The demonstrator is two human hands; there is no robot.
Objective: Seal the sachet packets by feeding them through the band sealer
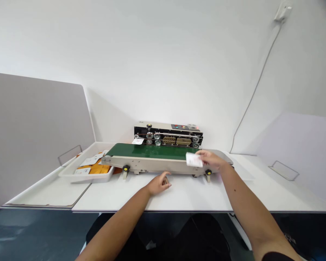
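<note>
My right hand (209, 159) pinches a small white packet (193, 160) with faint print, held up in front of the right end of the band sealer's green conveyor belt (149, 150). My left hand (159, 183) is over the white table (179, 194), just before the conveyor's front side. Its index finger and thumb are apart, the other fingers bend inward, and nothing is in it. Behind the belt, the sealing head (168, 136) shows its rollers and brass-coloured blocks. Another white packet (138, 141) sits at the head's left end.
A white plastic bin (97, 177) on the left holds several white and orange packets. Grey partitions (38, 134) stand at both sides. A cable (256, 87) runs from a wall socket down behind the table. Black knobs (126, 168) stick out from the conveyor's front.
</note>
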